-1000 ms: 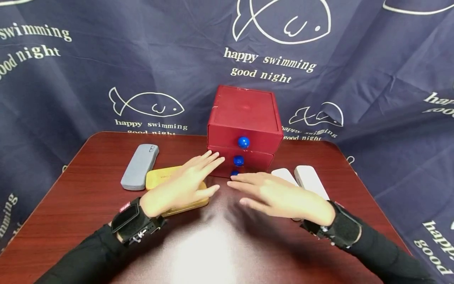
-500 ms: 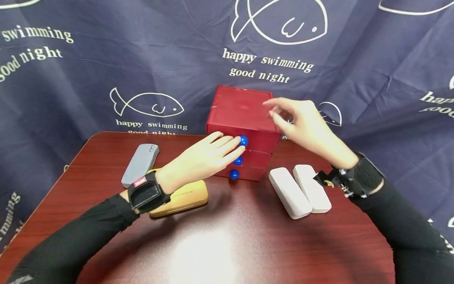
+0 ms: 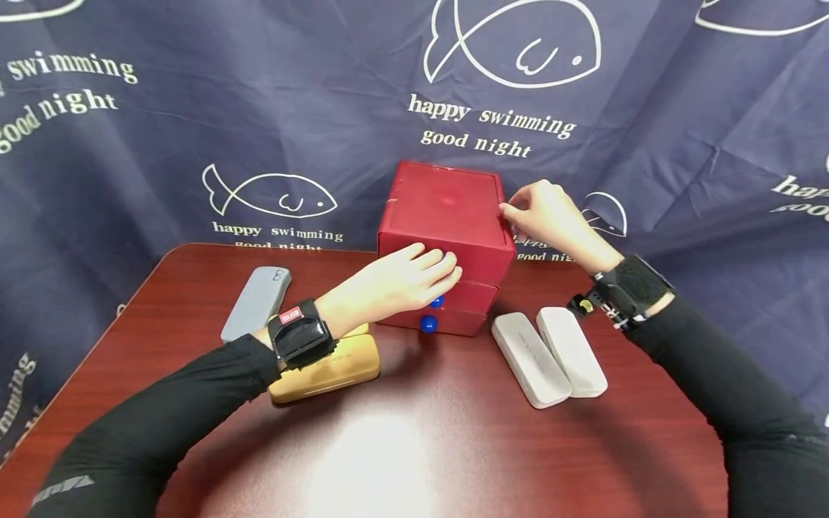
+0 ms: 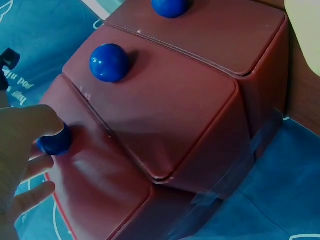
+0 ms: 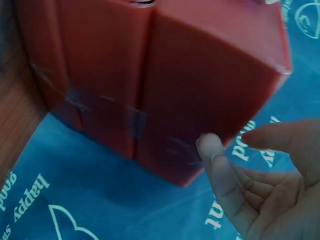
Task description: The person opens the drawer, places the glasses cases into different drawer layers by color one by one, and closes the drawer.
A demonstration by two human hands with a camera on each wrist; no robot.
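Observation:
A red box of stacked drawers (image 3: 447, 208) stands at the back of the table. Each drawer front bears a round blue knob. My left hand (image 3: 388, 284) reaches across the front, its fingers mostly covering the top knob (image 4: 56, 142). The left wrist view shows finger and thumb pinching that knob, with two other fingers loose below it. The middle knob (image 4: 109, 62) and bottom knob (image 3: 428, 324) are bare. My right hand (image 3: 550, 216) is at the box's right upper edge, fingers loosely bent, one fingertip (image 5: 210, 142) right at the red side wall.
Two yellow glasses cases (image 3: 330, 370) lie under my left forearm, one partly hidden. A grey-blue case (image 3: 257, 302) lies left of them. Two white cases (image 3: 531, 360) lie side by side on the right. A dark blue printed cloth (image 3: 291, 93) hangs behind the table.
Both hands lifted from low over the table. The left moved right and up to the top knob. The right rose to the box's right side, then lowered slightly there.

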